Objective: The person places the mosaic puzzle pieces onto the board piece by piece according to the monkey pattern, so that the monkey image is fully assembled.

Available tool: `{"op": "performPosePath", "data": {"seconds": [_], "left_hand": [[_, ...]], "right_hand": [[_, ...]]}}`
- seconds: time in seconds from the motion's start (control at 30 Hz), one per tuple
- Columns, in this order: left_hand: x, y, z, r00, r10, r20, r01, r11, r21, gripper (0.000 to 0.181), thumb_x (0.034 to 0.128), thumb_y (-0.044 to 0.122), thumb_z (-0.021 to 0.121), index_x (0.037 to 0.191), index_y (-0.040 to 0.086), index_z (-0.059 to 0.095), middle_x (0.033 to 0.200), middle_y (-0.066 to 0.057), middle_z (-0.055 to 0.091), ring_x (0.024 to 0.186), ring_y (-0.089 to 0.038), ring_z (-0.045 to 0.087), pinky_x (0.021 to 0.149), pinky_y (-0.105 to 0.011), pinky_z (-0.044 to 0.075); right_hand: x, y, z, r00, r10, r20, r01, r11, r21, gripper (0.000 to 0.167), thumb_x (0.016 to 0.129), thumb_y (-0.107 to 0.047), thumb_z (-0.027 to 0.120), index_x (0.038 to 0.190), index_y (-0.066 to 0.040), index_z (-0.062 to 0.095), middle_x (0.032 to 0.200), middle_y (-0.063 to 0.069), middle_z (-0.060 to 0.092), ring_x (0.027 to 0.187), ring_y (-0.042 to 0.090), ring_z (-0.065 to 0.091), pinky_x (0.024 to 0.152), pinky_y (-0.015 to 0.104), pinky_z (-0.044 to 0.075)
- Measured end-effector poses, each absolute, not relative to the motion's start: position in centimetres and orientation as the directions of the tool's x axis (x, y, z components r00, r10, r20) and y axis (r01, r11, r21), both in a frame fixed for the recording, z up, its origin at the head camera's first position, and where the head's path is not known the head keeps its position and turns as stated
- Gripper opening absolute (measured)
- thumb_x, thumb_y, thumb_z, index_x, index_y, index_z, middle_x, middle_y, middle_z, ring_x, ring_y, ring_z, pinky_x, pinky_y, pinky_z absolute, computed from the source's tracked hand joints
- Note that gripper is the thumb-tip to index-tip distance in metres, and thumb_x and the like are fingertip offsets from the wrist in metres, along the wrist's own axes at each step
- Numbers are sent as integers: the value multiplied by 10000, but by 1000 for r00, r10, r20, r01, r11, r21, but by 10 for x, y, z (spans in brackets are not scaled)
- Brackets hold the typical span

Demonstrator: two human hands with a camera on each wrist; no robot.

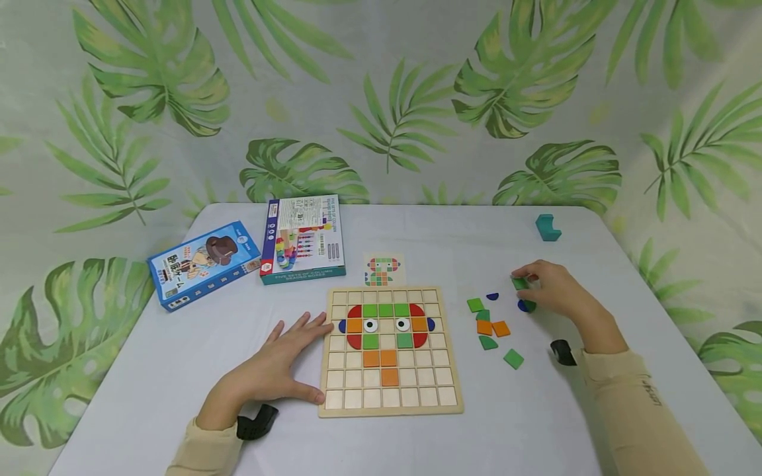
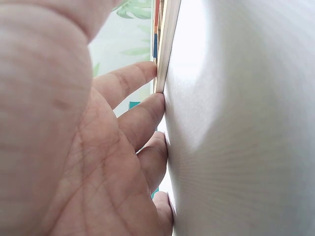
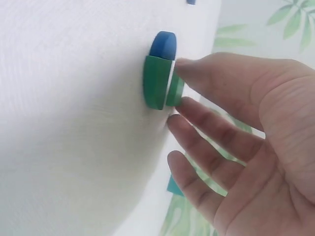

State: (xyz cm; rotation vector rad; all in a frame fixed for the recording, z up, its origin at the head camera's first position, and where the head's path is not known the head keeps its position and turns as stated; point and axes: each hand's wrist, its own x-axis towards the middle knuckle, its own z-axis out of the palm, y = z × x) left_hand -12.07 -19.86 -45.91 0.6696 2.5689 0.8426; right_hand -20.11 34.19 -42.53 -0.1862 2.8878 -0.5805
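A wooden grid board [image 1: 351, 398] carries red, orange, green and blue pieces and two eye discs. My left hand [image 1: 270, 367] lies spread at its left side, thumb and a fingertip touching the frame; in the left wrist view the fingers [image 2: 140, 118] rest by the board edge [image 2: 170, 44]. Right of the loose pieces, my right hand [image 1: 553, 289] pinches a green piece [image 1: 520, 283] between thumb and fingers. In the right wrist view, the right hand [image 3: 236, 128] has that green piece [image 3: 175, 91] behind another green piece [image 3: 156, 81] and a blue one [image 3: 163, 45].
Behind the board lies a picture card [image 1: 384, 270]. A blue box [image 1: 202, 264] and a white-and-teal box [image 1: 303, 239] are at the back left. Loose orange squares [image 1: 501, 328] and green pieces [image 1: 513, 359] lie right of the board. A teal block [image 1: 548, 228] stands at the back right.
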Motion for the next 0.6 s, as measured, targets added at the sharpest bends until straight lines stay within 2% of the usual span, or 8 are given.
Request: {"op": "performPosePath", "data": {"seconds": [0.27, 0.43, 0.6], "left_hand": [[-121, -200, -460, -823, 545, -162, 345, 706, 619, 1184, 689, 583, 969, 1667, 222, 407, 1800, -37, 258, 1697, -380, 97, 1321, -731, -31], [-121, -200, -459, -825, 541, -163, 344, 710, 615, 1172, 698, 595, 960, 1665, 225, 409, 1798, -41, 267, 1694, -392, 103, 1316, -742, -23], [-121, -200, -457, -823, 544, -163, 345, 708, 617, 1169, 700, 588, 962, 1663, 217, 412, 1798, -45, 267, 1693, -396, 106, 1315, -744, -20]], "right_hand": [[-204, 341, -428, -975, -146, -168, -70, 919, -389, 343, 961, -91, 763, 1254, 81, 720, 1208, 291, 683, 1074, 417, 654, 1011, 617, 589], [-203, 338, -429, -977, -128, -173, -51, 919, -391, 365, 965, -129, 772, 1257, 83, 716, 1180, 266, 717, 1031, 374, 646, 1007, 595, 596], [-201, 330, -427, -978, -138, -157, -61, 906, -419, 369, 951, -176, 793, 1220, 69, 729, 1097, 205, 734, 965, 305, 634, 930, 512, 621]]}}
